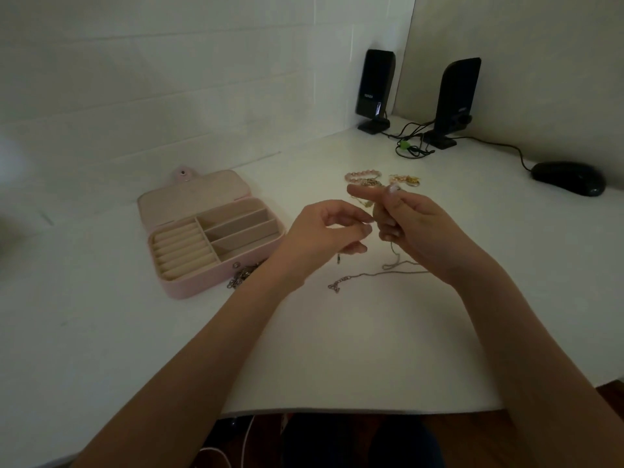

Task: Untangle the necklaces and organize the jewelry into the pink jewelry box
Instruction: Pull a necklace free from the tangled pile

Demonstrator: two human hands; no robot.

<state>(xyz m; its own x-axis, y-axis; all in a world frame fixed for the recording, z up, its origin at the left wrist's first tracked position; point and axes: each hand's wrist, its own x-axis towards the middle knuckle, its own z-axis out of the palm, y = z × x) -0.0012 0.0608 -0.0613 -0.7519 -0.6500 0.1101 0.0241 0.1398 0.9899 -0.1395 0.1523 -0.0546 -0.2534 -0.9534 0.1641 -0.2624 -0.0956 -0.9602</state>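
A white desk [337, 349] sits in a corner of pale walls, with two black speakers [374, 89] and a black mouse [569, 179] at the back. The pink jewelry box [216, 238] lies open at left — its compartments look empty. Above the middle, the left hand [324, 231] and right hand [412, 224] are close together, pinching a thin silver necklace [371, 275] that trails onto the desk; beaded bracelets [364, 177] lie beyond.

pink jewelry box [202, 285] open, silver necklace [371, 273] dangling

Dim room; white tiled wall [169, 79], white desk [337, 349], wood floor [607, 396].
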